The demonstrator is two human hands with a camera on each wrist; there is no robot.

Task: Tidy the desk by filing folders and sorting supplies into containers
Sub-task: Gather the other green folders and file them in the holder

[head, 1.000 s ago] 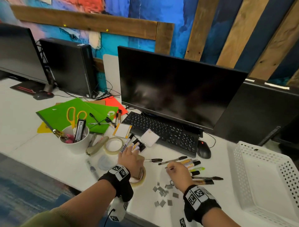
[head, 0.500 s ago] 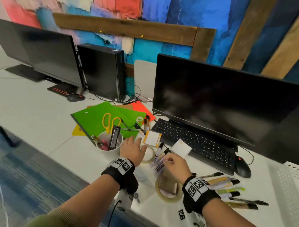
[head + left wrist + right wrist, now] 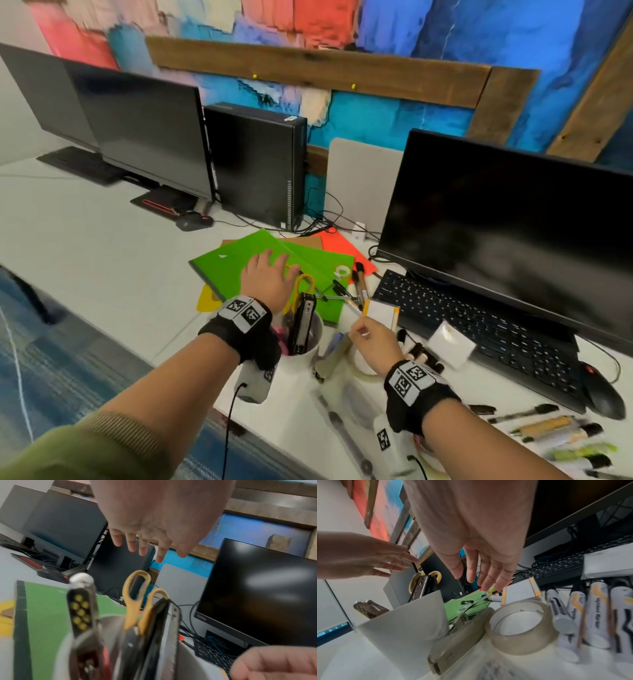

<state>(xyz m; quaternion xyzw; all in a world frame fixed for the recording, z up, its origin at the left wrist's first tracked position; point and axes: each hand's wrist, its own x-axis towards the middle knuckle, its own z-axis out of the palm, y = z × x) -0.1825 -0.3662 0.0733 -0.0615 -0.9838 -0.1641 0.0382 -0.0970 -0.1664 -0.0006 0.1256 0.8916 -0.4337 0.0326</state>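
Note:
Green folders point(image 3: 236, 265) lie stacked on the white desk, over an orange folder point(image 3: 337, 244) and a yellow one point(image 3: 205, 303). My left hand point(image 3: 274, 265) hovers flat over the green folders with straight fingers point(image 3: 131, 546) and holds nothing. Just behind its wrist stands a white cup point(image 3: 310, 358) holding yellow-handled scissors point(image 3: 137, 601) and a black tool. My right hand point(image 3: 359, 330) reaches, empty and with fingers point(image 3: 488, 580) extended, toward a clear pen point(image 3: 476, 600) and a sticky-note pad point(image 3: 520, 592).
Under my right palm lie a tape roll point(image 3: 518, 626), a beige stapler point(image 3: 458, 635) and white markers point(image 3: 594, 615). More markers point(image 3: 555, 428) lie at lower right. A keyboard point(image 3: 479, 329), a mouse point(image 3: 603, 390) and monitors point(image 3: 507, 219) line the back.
The view has swung left. My left hand went from beside the cup forward over the green folders. My right hand left the markers by the tape and moved up toward the sticky-note pad.

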